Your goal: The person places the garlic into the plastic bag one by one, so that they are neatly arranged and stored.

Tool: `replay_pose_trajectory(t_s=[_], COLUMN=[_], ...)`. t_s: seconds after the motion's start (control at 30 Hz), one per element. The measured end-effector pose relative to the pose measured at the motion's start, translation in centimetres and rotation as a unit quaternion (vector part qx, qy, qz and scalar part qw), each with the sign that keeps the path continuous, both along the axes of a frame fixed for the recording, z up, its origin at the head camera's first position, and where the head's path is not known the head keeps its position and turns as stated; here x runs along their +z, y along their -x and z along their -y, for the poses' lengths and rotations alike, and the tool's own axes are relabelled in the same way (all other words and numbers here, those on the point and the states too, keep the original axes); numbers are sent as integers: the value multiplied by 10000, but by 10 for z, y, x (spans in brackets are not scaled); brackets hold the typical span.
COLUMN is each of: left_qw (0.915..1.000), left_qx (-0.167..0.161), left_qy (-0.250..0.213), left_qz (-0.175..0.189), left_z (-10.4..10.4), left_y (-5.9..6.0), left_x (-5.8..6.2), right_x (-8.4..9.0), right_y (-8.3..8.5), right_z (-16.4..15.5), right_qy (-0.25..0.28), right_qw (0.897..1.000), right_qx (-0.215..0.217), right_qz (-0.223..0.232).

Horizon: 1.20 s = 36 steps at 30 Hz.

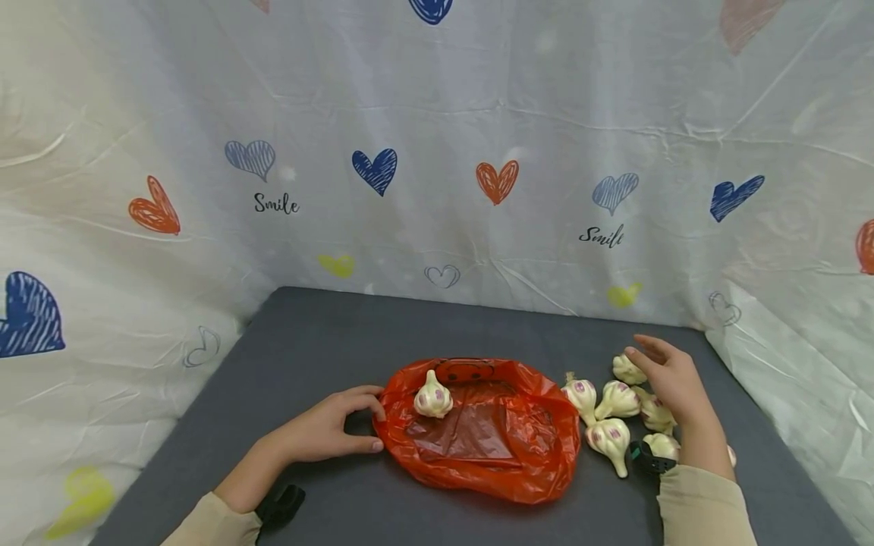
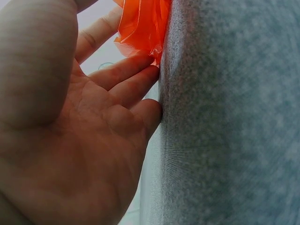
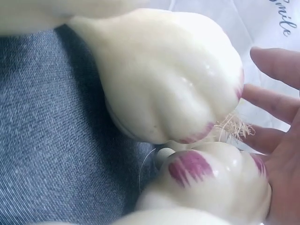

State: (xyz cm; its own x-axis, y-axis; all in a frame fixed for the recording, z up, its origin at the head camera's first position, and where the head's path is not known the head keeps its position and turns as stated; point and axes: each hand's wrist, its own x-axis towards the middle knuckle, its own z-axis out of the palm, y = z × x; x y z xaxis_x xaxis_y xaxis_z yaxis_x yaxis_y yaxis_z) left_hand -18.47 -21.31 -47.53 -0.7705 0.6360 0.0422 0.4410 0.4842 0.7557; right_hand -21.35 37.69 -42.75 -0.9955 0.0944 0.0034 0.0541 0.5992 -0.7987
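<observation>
Orange plastic, thin and crinkled, makes the bag (image 1: 481,432) that lies flat and open on the grey table (image 1: 321,334). One garlic bulb (image 1: 433,397) already rests on the bag, near its back rim. The left hand (image 1: 328,432) lies at the bag's left edge; its fingers (image 2: 124,75) are nearly straight and touch the plastic against the table surface (the wrist view shows no real pinch, only contact).

To the right of the bag, a group of garlic bulbs (image 1: 617,413) lies on the table, close together, some touching each other. The right hand (image 1: 672,387) hovers over this group with fingers spread and relaxed, holding nothing; in the right wrist view two bulbs (image 3: 173,75) fill the frame just beside the open fingers (image 3: 276,61).

In my judgement, the step in hand is the choosing of the next bulb to bring to the bag. The next move calls for the right fingers to close around one bulb without pushing the neighbours away, while the left hand keeps the bag's edge steady, because this light plastic can slide or fold easily.
</observation>
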Motion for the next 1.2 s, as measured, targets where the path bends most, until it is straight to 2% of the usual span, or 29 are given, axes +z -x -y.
replay_pose_trajectory(t_s=[0.2, 0.5, 0.77, 1.2], left_qw=[10000, 10000, 10000, 10000], left_qx=[-28, 5, 13, -10], left_qy=[12, 19, 15, 46], left_qz=[-14, 29, -5, -33], left_z=[0, 1, 0, 0], left_y=[1, 0, 1, 0], left_x=[-1, -1, -2, 0], right_x=[-2, -11, -9, -18], right_y=[0, 4, 1, 4], right_z=[-4, -8, -9, -13], right_qy=[-219, -522, -645, -751], right_qw=[9994, 9974, 9963, 9953], right_qx=[86, 424, 520, 502], right_qz=[257, 242, 206, 344])
